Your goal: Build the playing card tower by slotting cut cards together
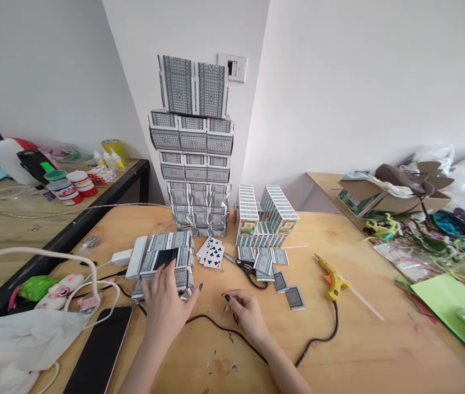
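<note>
My left hand [167,295] lies with its fingers spread on the near side of a low block built of grey-patterned playing cards [170,241]. My right hand [242,309] is over the table to the right, thumb and fingertips drawn together; whether anything small is between them is too small to tell. Behind the block stands a tall tower of folded cards [193,142]. Face-up cards [214,255] lie at its foot. Black-handled scissors [251,271] and loose face-down cards [264,262] are beyond my right hand, before the stacked card boxes [265,216].
A yellow glue gun [333,279] lies at the right, its black cable [318,339] running toward my right forearm. A phone [101,350], white cloth [22,345] and cables are at the left. Yarn [449,246] and green paper [449,306] cover the right side.
</note>
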Tool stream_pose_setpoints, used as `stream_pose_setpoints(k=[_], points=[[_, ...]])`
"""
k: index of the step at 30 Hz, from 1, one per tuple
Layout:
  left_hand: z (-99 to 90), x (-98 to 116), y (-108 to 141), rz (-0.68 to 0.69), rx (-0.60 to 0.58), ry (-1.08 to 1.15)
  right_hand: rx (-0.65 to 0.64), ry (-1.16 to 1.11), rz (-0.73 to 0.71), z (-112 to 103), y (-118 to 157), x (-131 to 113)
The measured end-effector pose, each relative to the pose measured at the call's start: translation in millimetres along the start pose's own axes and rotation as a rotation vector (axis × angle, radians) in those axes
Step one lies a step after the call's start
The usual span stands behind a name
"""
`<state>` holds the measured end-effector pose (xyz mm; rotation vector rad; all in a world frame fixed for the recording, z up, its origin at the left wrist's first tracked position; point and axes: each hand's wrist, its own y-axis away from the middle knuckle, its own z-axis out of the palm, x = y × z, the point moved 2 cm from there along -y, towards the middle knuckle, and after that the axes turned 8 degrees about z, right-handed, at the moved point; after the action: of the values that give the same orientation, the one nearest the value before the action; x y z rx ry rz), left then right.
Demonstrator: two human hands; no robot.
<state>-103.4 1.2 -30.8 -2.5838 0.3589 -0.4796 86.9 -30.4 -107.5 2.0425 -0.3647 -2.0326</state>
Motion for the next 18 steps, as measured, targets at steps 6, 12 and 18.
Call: stream_pose_setpoints(k=[6, 12, 18], points=[[22.6, -13, -10, 0.081, -0.124, -0.125, 0.021, -0.011, -0.023, -3, 0, 6], [18.6, -14, -6, 0.116, -0.100, -0.116, 0.039, -0.026, -0.024, -5, 0, 7], [22.6, -13, -4, 0.120, -0.074, -0.097, 0.054, -0.045, -0.019, -5, 2, 7]])
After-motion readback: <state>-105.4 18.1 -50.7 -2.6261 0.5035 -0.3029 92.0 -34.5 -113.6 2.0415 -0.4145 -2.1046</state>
